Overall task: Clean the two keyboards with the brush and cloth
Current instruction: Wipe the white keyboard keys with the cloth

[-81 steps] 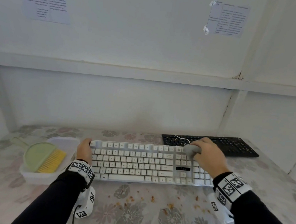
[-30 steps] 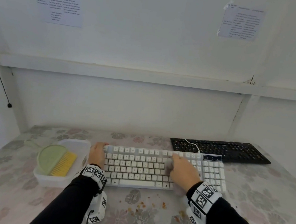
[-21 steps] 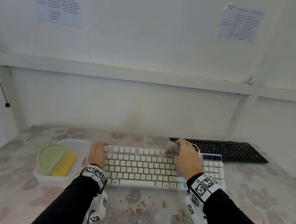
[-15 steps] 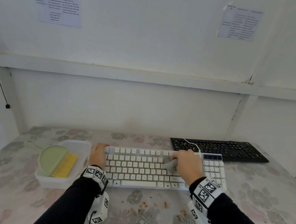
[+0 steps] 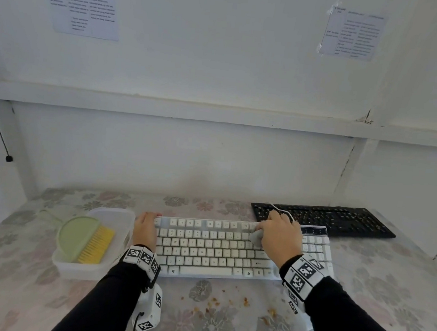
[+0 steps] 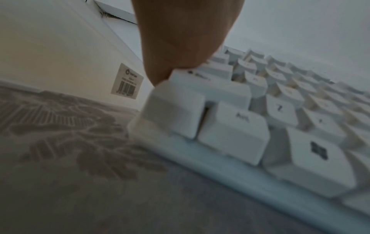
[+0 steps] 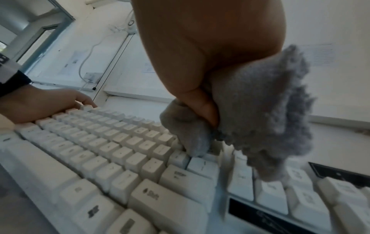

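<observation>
A white keyboard [image 5: 219, 249] lies across the middle of the table. My right hand [image 5: 278, 237] grips a bunched grey cloth [image 7: 258, 114] and presses it on the keys near the upper right of the main block; the cloth [image 5: 256, 236] peeks out under the palm. My left hand [image 5: 146, 228] rests on the keyboard's left end, its fingers over the top left corner keys [image 7: 88, 107]. A black keyboard [image 5: 325, 219] sits behind and to the right. The green brush with yellow bristles [image 5: 84, 239] lies in a white tray [image 5: 125, 217] at the left.
Brown crumbs [image 5: 230, 302] are scattered on the floral tablecloth in front of the white keyboard. A white cable [image 5: 280, 211] runs over the black keyboard. The wall stands close behind the table; a barcode sticker [image 6: 127, 80] shows on the tray's side.
My right hand has rubbed the cloth back and forth over the keys, ending at the upper right of the main block. My left hand has stayed on the keyboard's left end.
</observation>
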